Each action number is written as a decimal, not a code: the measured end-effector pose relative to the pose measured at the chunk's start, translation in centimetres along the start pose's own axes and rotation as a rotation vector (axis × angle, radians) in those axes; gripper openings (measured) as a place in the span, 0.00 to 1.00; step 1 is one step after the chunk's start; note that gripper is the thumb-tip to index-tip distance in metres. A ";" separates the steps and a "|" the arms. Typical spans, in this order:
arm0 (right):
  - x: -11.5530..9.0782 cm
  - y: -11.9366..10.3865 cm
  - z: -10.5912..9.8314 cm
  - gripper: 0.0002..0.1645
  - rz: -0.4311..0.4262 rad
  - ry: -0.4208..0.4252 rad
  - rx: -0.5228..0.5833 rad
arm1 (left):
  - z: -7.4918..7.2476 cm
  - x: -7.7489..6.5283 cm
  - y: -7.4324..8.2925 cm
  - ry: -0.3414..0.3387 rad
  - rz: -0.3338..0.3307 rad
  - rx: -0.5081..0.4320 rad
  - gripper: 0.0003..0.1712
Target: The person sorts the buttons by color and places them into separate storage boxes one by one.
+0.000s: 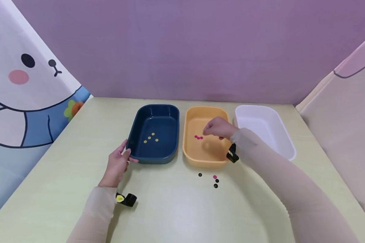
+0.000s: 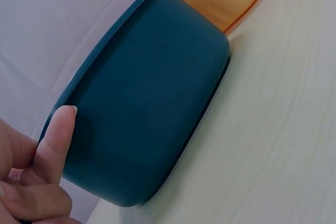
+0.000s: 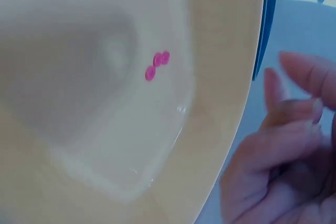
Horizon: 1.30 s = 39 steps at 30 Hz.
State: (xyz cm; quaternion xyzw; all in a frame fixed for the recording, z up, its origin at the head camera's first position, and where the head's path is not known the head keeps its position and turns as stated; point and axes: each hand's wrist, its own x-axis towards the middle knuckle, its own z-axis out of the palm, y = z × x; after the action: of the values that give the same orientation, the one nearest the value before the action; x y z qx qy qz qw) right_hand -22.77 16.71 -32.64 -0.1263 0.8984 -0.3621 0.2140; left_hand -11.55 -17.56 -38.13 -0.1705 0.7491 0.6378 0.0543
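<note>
My left hand [image 1: 117,165] holds the near left corner of a dark blue tray [image 1: 153,160], a finger lying along its outer wall in the left wrist view. Inside that tray are several small yellow buttons [image 1: 149,137]. Over the orange tray [image 1: 205,163] in the middle hangs my right hand [image 1: 220,127], its fingers loosely bent and nothing showing between the fingertips in the right wrist view. Three pink buttons [image 3: 157,60] lie close together on the orange tray's floor. On the table before it are three black buttons [image 1: 216,186] and one pink button [image 1: 214,177].
To the right stands a white tray [image 1: 263,126], partly hidden by my right forearm. The three trays form a row on a pale wooden table [image 1: 170,209]. A purple cloth [image 1: 182,50] hangs behind, with a cartoon-printed cloth [image 1: 24,91] at the left.
</note>
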 end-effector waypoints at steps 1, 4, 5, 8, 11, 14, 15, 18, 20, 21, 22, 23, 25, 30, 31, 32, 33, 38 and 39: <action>-0.3 0.0 0.1 0.15 -0.022 -0.016 -0.003 | 0.0 0.0 0.0 -0.001 -0.004 -0.001 0.31; -1.0 0.2 0.7 0.14 -0.079 -0.068 0.002 | -0.1 -0.1 -0.1 0.003 -0.013 -0.006 0.31; -1.3 0.3 0.8 0.14 -0.100 -0.087 0.007 | -0.2 -0.1 -0.2 0.003 -0.016 -0.003 0.31; -2.3 0.4 1.1 0.13 -0.153 -0.127 0.033 | -0.2 -0.1 -0.2 0.011 -0.014 0.004 0.31; -3.6 0.7 1.2 0.11 -0.202 -0.140 0.042 | -0.1 0.0 -0.1 0.012 -0.006 0.010 0.31; -5.1 1.4 1.3 0.09 -0.244 -0.154 0.047 | 0.1 0.1 -0.2 -0.002 0.001 0.006 0.31; -5.7 1.7 1.4 0.08 -0.253 -0.157 0.045 | 0.2 0.1 -0.2 -0.007 0.002 0.008 0.31; -7.1 2.6 1.7 0.07 -0.307 -0.154 0.041 | 0.3 0.1 -0.3 -0.010 0.000 0.018 0.31; -7.8 2.9 2.0 0.06 -0.340 -0.146 0.048 | 0.3 0.0 -0.2 -0.005 0.003 0.025 0.31; -8.2 3.1 2.2 0.06 -0.354 -0.144 0.052 | 0.2 0.0 -0.2 -0.001 -0.001 0.028 0.31; -8.4 3.2 2.4 0.06 -0.370 -0.142 0.059 | 0.2 0.0 -0.2 0.001 -0.003 0.030 0.31; -8.7 3.3 2.6 0.06 -0.379 -0.145 0.067 | 0.1 -0.1 -0.1 0.001 -0.002 0.031 0.31; -9.1 3.4 3.1 0.05 -0.398 -0.148 0.073 | 0.0 0.0 -0.1 0.004 -0.002 0.030 0.31; -9.8 4.0 4.2 0.06 -0.431 -0.161 0.070 | -0.1 0.1 -0.1 0.008 -0.002 0.029 0.31; -9.9 4.2 4.4 0.06 -0.432 -0.164 0.073 | -0.1 0.0 -0.1 0.008 -0.002 0.031 0.31; -10.0 4.3 4.6 0.06 -0.425 -0.166 0.073 | -0.1 0.0 -0.1 0.008 -0.003 0.032 0.31; -10.0 4.5 4.8 0.06 -0.419 -0.167 0.070 | -0.1 0.0 -0.1 0.009 -0.004 0.033 0.31; -10.3 5.6 5.5 0.04 -0.400 -0.171 0.077 | -0.1 -0.1 0.0 0.006 -0.004 0.037 0.31; -10.3 5.8 5.6 0.04 -0.405 -0.173 0.084 | -0.1 -0.1 0.1 0.005 -0.004 0.037 0.31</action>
State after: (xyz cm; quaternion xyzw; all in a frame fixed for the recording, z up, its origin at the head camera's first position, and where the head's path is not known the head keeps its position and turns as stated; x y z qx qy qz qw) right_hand -11.55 21.40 -37.32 -0.3257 0.8172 -0.4225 0.2184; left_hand -11.48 -17.59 -38.03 -0.1724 0.7606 0.6233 0.0569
